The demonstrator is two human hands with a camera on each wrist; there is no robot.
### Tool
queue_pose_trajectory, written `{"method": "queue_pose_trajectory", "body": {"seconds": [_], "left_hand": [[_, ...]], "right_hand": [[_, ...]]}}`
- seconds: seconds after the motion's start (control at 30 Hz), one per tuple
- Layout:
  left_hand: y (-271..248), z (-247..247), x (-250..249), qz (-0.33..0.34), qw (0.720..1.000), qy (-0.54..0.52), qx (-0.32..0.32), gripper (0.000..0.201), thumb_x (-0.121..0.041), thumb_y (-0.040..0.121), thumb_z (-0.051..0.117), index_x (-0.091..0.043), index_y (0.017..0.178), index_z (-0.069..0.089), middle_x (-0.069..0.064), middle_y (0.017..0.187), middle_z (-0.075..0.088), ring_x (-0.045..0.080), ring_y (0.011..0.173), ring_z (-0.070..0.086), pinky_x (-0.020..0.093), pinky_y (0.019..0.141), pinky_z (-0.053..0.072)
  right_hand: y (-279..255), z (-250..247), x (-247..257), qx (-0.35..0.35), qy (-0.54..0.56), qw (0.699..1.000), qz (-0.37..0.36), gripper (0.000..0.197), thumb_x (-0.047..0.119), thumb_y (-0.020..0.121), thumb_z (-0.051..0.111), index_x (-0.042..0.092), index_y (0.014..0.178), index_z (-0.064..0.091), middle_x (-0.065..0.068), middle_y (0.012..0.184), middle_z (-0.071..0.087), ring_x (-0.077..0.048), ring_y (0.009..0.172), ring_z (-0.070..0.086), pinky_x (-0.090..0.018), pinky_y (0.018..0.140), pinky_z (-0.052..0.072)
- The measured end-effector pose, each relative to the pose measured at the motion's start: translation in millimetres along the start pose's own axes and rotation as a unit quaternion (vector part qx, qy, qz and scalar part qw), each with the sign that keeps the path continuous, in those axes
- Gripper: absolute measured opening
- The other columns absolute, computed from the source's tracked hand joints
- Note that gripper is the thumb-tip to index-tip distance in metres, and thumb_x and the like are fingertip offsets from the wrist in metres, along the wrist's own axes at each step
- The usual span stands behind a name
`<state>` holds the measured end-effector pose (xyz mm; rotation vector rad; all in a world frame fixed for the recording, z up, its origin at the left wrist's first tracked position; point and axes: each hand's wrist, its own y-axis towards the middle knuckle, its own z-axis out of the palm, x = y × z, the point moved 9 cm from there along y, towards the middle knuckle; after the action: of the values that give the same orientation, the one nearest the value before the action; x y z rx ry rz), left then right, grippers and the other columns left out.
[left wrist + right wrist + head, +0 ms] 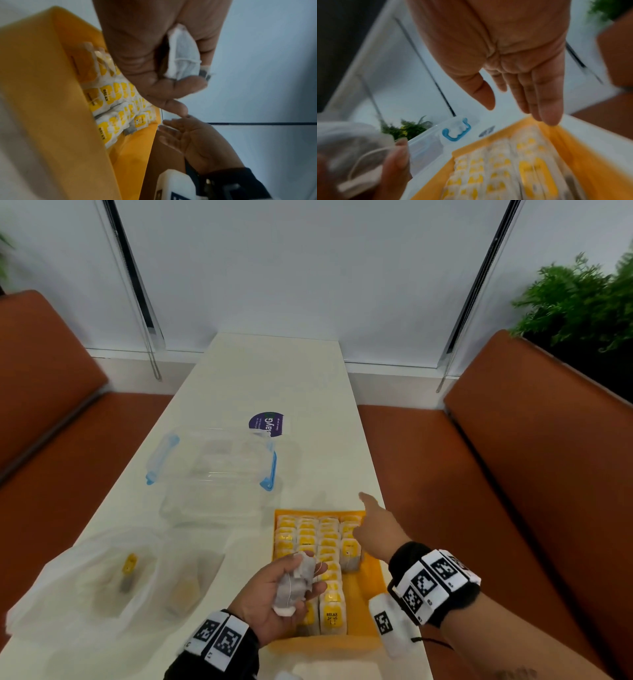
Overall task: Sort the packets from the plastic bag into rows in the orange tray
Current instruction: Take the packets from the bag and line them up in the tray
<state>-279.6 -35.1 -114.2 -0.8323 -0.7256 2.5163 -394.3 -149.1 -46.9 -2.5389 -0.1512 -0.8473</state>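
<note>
The orange tray (368, 580) lies near the table's front right and holds rows of white packets with yellow labels (327, 542). My left hand (284, 590) hovers palm up over the tray's left side, its fingers curled round white packets (296, 582), which also show in the left wrist view as packets (184, 54). My right hand (376, 522) is above the tray's far right corner, fingers straight and holding nothing; the right wrist view shows its fingers (539, 94) over the rows of packets (501, 173). The clear plastic bag (113, 580) sits at the front left with a few packets inside.
A clear plastic box with blue clips (219, 467) stands behind the bag and the tray. A purple sticker (269, 423) lies farther back. Brown benches (479, 474) flank the white table (267, 371). A green plant (579, 299) is at the far right.
</note>
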Motion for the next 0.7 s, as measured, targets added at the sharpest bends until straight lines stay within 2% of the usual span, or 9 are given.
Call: {"method": "queue_pose_trajectory", "body": {"seconds": [0.07, 0.1, 0.2, 0.27, 0.37, 0.43, 0.53, 0.6, 0.7], "left_hand": [[3.6, 0.4, -1.1, -0.001, 1.000, -0.006, 0.000, 0.032, -0.024, 0.072, 0.058, -0.008, 0.099, 0.062, 0.016, 0.090, 0.073, 0.028, 0.071, 0.071, 0.024, 0.046, 0.050], [5.1, 1.3, -0.9, -0.006, 1.000, -0.010, 0.000, 0.029, -0.025, 0.075, 0.055, -0.009, 0.099, 0.062, 0.016, 0.090, 0.073, 0.029, 0.071, 0.071, 0.024, 0.044, 0.050], [1.5, 15.0, -0.6, -0.018, 0.999, -0.017, 0.020, 0.028, -0.027, 0.086, 0.047, -0.008, 0.098, 0.061, 0.015, 0.078, 0.073, 0.028, 0.060, 0.070, 0.023, 0.034, 0.048], [1.8, 20.7, 0.7, -0.014, 0.999, -0.014, 0.026, 0.031, -0.030, 0.087, 0.046, -0.005, 0.099, 0.060, 0.013, 0.072, 0.071, 0.022, 0.049, 0.066, 0.025, 0.037, 0.050], [6.7, 19.4, 2.1, 0.000, 1.000, 0.004, 0.030, 0.048, -0.045, 0.090, 0.040, -0.005, 0.111, 0.058, 0.012, 0.082, 0.071, 0.020, 0.055, 0.067, 0.026, 0.045, 0.055], [7.4, 17.6, 2.2, 0.008, 0.999, 0.031, 0.029, 0.050, -0.049, 0.088, 0.039, -0.008, 0.104, 0.063, 0.008, 0.084, 0.073, 0.016, 0.065, 0.070, 0.026, 0.051, 0.055], [3.4, 17.9, 3.4, 0.013, 0.998, 0.057, 0.026, 0.033, -0.037, 0.079, 0.052, -0.012, 0.096, 0.065, 0.004, 0.076, 0.073, 0.013, 0.061, 0.069, 0.025, 0.052, 0.055], [2.7, 13.6, 4.8, 0.011, 0.998, 0.058, 0.010, 0.028, -0.031, 0.084, 0.051, -0.011, 0.098, 0.064, 0.005, 0.076, 0.074, 0.014, 0.060, 0.069, 0.024, 0.052, 0.052], [3.2, 8.0, 6.3, -0.002, 1.000, 0.019, -0.011, 0.029, -0.026, 0.088, 0.048, -0.005, 0.102, 0.062, 0.012, 0.080, 0.073, 0.022, 0.066, 0.072, 0.023, 0.047, 0.050]], "right_hand": [[-12.0, -13.1, 19.4, -0.027, -0.007, 0.996, -0.086, 0.052, 0.001, 0.086, 0.051, 0.021, 0.134, 0.045, -0.004, 0.106, 0.061, -0.013, 0.082, 0.057, -0.021, 0.067, 0.048], [-20.0, -12.8, 30.3, -0.010, -0.004, 0.991, -0.132, 0.047, 0.000, 0.084, 0.056, 0.022, 0.125, 0.053, -0.001, 0.108, 0.060, -0.012, 0.087, 0.056, -0.019, 0.071, 0.048], [-45.4, 7.8, 50.1, 0.100, -0.001, 0.968, -0.229, 0.052, 0.008, 0.076, 0.073, 0.028, 0.121, 0.057, 0.007, 0.114, 0.056, -0.007, 0.095, 0.052, -0.013, 0.078, 0.046], [-54.1, 17.8, 52.9, 0.120, 0.003, 0.960, -0.251, 0.063, 0.015, 0.071, 0.080, 0.032, 0.125, 0.052, 0.013, 0.115, 0.051, 0.001, 0.094, 0.048, -0.010, 0.078, 0.046], [-53.7, 21.6, 48.6, 0.063, -0.045, 0.965, -0.249, 0.065, 0.018, 0.070, 0.079, 0.030, 0.126, 0.048, 0.012, 0.110, 0.048, 0.003, 0.085, 0.048, -0.007, 0.067, 0.044], [-55.6, 22.5, 48.5, 0.014, -0.122, 0.954, -0.272, 0.055, 0.022, 0.073, 0.073, 0.027, 0.123, 0.049, 0.009, 0.112, 0.053, -0.001, 0.087, 0.045, -0.010, 0.066, 0.038], [-62.0, 23.3, 48.4, -0.024, -0.159, 0.939, -0.305, 0.048, 0.028, 0.078, 0.067, 0.027, 0.123, 0.050, 0.009, 0.113, 0.058, -0.008, 0.099, 0.046, -0.019, 0.067, 0.034], [-65.6, 20.7, 46.9, -0.038, -0.136, 0.941, -0.309, 0.045, 0.023, 0.080, 0.064, 0.025, 0.122, 0.052, 0.008, 0.112, 0.058, -0.010, 0.103, 0.049, -0.022, 0.074, 0.039], [-71.6, 15.6, 48.8, -0.066, -0.097, 0.929, -0.350, 0.026, 0.026, 0.079, 0.057, 0.021, 0.103, 0.065, 0.004, 0.102, 0.063, -0.013, 0.100, 0.053, -0.017, 0.080, 0.037]]}}
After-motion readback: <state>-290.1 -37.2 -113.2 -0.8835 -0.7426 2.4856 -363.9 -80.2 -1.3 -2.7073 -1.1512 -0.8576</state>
